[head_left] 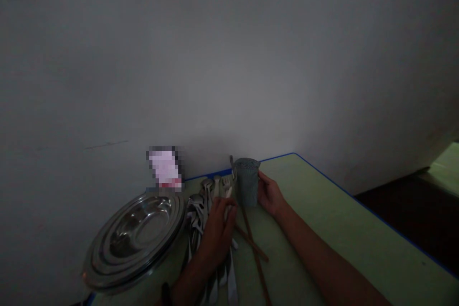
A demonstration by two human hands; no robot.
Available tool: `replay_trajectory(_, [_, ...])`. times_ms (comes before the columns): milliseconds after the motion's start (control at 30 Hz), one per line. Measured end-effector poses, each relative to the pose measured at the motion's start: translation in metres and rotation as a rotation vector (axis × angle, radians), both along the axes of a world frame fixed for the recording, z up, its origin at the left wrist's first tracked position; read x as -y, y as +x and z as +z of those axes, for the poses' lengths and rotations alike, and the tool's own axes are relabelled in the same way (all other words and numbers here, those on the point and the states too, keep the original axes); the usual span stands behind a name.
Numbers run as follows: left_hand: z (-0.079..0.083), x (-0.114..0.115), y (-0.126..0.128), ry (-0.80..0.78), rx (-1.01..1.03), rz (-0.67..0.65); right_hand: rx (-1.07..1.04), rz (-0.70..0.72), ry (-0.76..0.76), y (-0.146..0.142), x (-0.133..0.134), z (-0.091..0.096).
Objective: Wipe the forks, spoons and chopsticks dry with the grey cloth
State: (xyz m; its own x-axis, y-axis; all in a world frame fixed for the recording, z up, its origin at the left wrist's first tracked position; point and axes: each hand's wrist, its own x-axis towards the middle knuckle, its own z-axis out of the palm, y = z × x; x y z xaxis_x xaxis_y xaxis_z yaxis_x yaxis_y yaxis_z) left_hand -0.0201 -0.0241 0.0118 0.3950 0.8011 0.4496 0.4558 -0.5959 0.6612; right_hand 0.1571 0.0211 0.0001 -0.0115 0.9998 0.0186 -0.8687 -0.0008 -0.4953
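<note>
The step in hand looked like handling the silver metal cutlery (232, 284) left of the grey, perforated cylindrical holder (246, 186), which the right hand (270, 195) held upright on the pale green tabletop (304, 201). The left hand's (217, 220) grip curled narrowly over the cutlery; whether it pinched a piece, I could not tell. The next move seemingly called for a steady holder.

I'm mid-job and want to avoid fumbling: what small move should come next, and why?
Probably lift one piece of the cutlery toward the mesh cup: the left hand is over the cutlery, and the right hand is at the cup's side.
</note>
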Motion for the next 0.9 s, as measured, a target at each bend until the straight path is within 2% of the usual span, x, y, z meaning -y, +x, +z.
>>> replay_trajectory(100, [0.002, 0.003, 0.001, 0.024, -0.120, -0.007, -0.002, -0.063, -0.068, 0.002, -0.001, 0.000])
replay_trajectory(200, [0.003, 0.005, 0.001, 0.056, -0.331, -0.016, 0.024, -0.123, -0.141, 0.009, -0.006, -0.001])
replay_trajectory(267, [0.003, 0.006, 0.002, 0.109, -0.451, -0.019, 0.066, -0.140, -0.155, 0.011, -0.009, -0.002])
replay_trajectory(367, [-0.001, 0.006, 0.003, 0.162, -0.514, 0.005, 0.112, -0.120, -0.145, 0.011, -0.012, -0.005])
replay_trajectory(533, [-0.007, 0.002, 0.005, 0.139, -0.478, 0.050, 0.114, -0.108, -0.202, 0.008, -0.012, -0.006])
replay_trajectory(700, [-0.005, 0.000, 0.003, 0.067, -0.223, 0.088, 0.096, -0.150, -0.250, 0.009, -0.009, 0.001])
replay_trajectory(767, [-0.004, 0.001, 0.002, 0.051, -0.161, 0.089, 0.111, -0.116, -0.215, 0.008, -0.005, 0.003])
replay_trajectory(900, [-0.003, 0.003, 0.001, 0.005, -0.147, 0.030, 0.181, 0.028, -0.029, 0.004, 0.002, 0.004])
